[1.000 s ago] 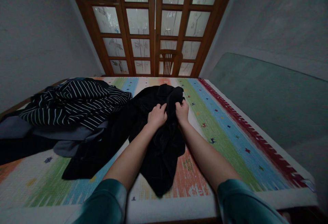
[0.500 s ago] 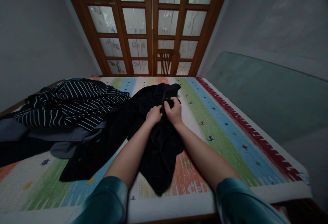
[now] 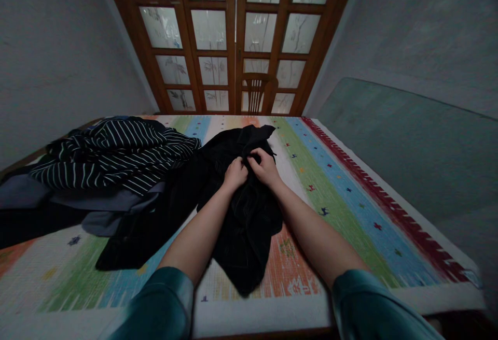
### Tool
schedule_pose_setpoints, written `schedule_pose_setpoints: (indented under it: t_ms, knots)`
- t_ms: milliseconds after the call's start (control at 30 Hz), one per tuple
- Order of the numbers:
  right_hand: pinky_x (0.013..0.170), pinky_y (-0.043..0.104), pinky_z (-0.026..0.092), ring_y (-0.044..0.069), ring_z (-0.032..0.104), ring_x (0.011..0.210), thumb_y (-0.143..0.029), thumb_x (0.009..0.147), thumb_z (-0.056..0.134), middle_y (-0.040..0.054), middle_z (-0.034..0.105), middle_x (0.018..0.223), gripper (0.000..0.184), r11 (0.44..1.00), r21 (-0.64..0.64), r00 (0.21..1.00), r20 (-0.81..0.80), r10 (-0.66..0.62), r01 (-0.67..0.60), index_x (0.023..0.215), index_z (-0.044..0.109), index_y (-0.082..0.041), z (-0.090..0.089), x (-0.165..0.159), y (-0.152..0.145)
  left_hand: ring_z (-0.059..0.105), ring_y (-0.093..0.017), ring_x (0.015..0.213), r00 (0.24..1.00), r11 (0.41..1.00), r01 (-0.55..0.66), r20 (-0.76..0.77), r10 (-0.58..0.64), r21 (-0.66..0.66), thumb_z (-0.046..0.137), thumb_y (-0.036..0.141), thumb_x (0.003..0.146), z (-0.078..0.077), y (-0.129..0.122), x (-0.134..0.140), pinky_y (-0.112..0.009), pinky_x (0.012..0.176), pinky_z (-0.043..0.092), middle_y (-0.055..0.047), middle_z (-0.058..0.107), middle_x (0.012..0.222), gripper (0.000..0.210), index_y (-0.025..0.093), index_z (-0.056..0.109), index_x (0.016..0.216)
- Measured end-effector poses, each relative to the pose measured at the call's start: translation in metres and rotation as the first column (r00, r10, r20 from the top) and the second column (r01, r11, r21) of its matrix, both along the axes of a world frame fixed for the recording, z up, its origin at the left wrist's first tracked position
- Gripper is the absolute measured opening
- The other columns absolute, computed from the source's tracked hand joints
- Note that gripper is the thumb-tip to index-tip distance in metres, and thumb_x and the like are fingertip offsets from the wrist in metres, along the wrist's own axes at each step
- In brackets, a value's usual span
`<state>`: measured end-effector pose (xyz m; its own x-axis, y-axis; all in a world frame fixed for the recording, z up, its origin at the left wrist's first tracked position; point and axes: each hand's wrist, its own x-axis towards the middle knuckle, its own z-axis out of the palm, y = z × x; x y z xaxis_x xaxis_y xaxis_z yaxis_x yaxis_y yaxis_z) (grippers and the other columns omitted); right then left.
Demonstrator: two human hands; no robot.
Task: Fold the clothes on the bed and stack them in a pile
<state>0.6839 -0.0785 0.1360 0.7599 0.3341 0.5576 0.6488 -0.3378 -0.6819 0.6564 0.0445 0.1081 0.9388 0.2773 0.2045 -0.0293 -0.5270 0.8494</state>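
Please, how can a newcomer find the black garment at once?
On the multicoloured cover, look to the middle. There, the left hand and right hand touch the black garment, plain, unlike the white-striped clothing on its left.

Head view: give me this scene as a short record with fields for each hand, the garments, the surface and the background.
Left hand: left hand, fingers curled on the black garment
Right hand: right hand, beside the left, thumb and fingers pinching the same garment
Sleeves: teal sleeves, ending below the elbows
Other garments: black-and-white striped garment, crumpled, at picture left; grey cloth partly beneath it
Surface: multicoloured striped cover with small motifs
Background: wooden chair before glass-paned wooden doors
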Motion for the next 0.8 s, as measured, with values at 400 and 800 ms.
schedule_pose_setpoints:
  t_ms: [400, 800]
  knots:
    - [0.064, 0.03, 0.035, 0.022, 0.057, 0.066, -0.02, 0.078, 0.049, 0.0064, 0.064, 0.07, 0.017, 0.871, -0.257, 0.908, 0.114, -0.403, 0.419, 0.089, 0.063, -0.02, -0.012, 0.013, -0.018, 0.06, -0.014, 0.068, 0.975, 0.907, -0.195, 0.026, 0.22, -0.373, 0.048, 0.025, 0.088, 0.002, 0.007, 0.007, -0.027, 0.069, 0.047, 0.001, 0.059, 0.071, 0.01, 0.019, 0.055, 0.083]
    - [0.082, 0.036, 0.043, 0.026, 0.056, 0.089, -0.029, 0.087, 0.047, 0.0114, 0.062, 0.091, 0.018, 0.966, -0.125, 0.953, 0.233, -0.193, 0.226, 0.091, 0.061, -0.019, -0.012, -0.003, 0.001, 0.057, -0.017, 0.067, 0.986, 0.998, -0.058, 0.16, 0.051, 0.036, 0.053, 0.023, 0.084, 0.011, -0.007, -0.012, -0.029, 0.07, 0.044, -0.004, 0.063, 0.073, 0.01, 0.018, 0.061, 0.081]
